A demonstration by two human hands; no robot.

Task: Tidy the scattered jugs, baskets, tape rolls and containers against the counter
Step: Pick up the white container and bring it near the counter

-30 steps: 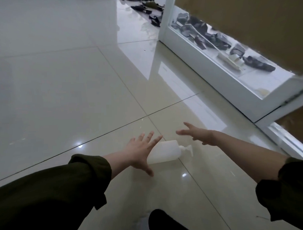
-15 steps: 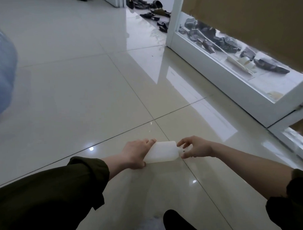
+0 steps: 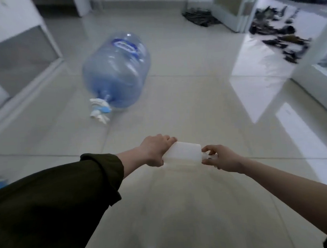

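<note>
Left hand: the left hand [image 3: 156, 152] was wrapped around the base end of a small white plastic bottle [image 3: 184, 154], fingers curled over its top edge and thumb underneath, grasping it.
Right hand: the right hand [image 3: 222, 158] pinched the bottle's nozzle end between thumb and fingertips [image 3: 206, 152], so its fingers were closed on the bottle as well.
Bottle: it lay roughly level between the two hands, held above the pale tiled floor [image 3: 180, 206] and apparently clear of it, though the glare made the gap hard to judge.
Water jug: a large blue water jug [image 3: 118, 73] lay on its side on the floor well beyond the hands and to the left, its white-and-blue tap [image 3: 100, 111] pointing back toward the person; it was blurred.
Counter: a white counter unit [image 3: 23, 54] stood along the left edge, near the jug.
Far right: dark scattered items [image 3: 282, 36] lay behind white framing, too smeared to identify.
Step in hand: the bottle looked picked up and in carry, so the collecting part of this one item seemed done and its placing not yet done.
Next move: judging by the task, it would call for carrying the bottle left toward the counter and setting it against the base, probably upright, then letting go with both hands.
After that: the jug on its side would likely need both hands to right or roll it against the counter.
</note>
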